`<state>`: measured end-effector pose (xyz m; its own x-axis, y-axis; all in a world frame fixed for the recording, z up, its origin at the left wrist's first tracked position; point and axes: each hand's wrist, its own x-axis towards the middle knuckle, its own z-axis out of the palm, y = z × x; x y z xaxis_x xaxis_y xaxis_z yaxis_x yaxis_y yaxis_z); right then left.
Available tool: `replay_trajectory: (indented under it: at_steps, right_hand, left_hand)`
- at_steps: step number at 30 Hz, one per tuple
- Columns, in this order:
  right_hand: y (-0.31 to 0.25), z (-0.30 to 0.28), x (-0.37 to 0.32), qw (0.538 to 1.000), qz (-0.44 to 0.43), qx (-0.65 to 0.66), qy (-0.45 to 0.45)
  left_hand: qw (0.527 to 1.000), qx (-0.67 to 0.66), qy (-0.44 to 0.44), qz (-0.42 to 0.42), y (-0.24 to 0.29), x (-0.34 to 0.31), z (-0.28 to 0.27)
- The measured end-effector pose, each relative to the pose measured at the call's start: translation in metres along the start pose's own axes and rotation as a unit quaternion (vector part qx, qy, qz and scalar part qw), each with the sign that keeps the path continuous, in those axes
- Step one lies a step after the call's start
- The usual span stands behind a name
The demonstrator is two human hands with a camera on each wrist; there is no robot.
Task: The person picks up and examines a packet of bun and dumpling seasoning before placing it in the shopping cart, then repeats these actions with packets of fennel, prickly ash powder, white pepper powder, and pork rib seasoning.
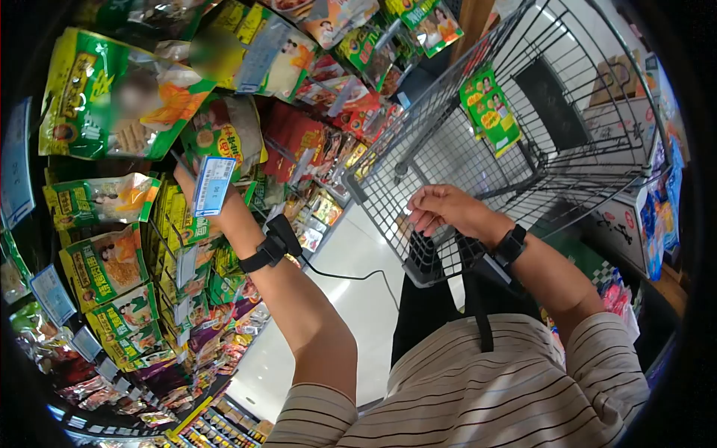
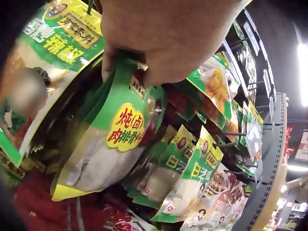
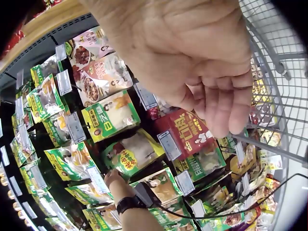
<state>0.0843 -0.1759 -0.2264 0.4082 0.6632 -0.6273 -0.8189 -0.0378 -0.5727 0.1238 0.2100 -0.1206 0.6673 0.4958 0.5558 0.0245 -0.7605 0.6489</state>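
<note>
The left hand pinches the top edge of a green and clear packet with a yellow label and red writing. That packet hangs among others on the rack, and a price tag hides part of the hand in the head view. Holding nothing, the right hand hovers by the near end of the shopping cart, its fingers loosely bent. In the right wrist view the left hand is small, at the packet's top edge.
Inside the cart lies a green and yellow packet. Racks of hanging packets, such as a white-and-green one, fill the left side. Hooks and price tags stick out from them. A cable hangs from the left wrist.
</note>
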Motion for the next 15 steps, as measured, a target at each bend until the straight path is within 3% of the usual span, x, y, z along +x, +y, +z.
replay_trajectory:
  at_steps: [3,6,9,15]
  right_hand:
    - [0.008,-0.002,-0.001,1.0,0.003,0.022,-0.004]
    - [0.014,-0.005,0.001,1.0,0.01,0.027,-0.005]
    - [0.021,-0.007,0.002,0.999,0.005,0.047,-0.012]
    - [0.023,-0.005,0.001,0.998,-0.006,0.051,-0.021]
  left_hand:
    - [0.998,0.048,-0.041,0.02,0.01,-0.009,-0.009]
    - [0.996,-0.086,0.0,0.039,-0.007,-0.009,-0.007]
    - [0.997,-0.076,-0.024,0.01,-0.015,-0.014,-0.017]
    - [0.996,0.026,0.056,0.063,-0.032,-0.025,-0.022]
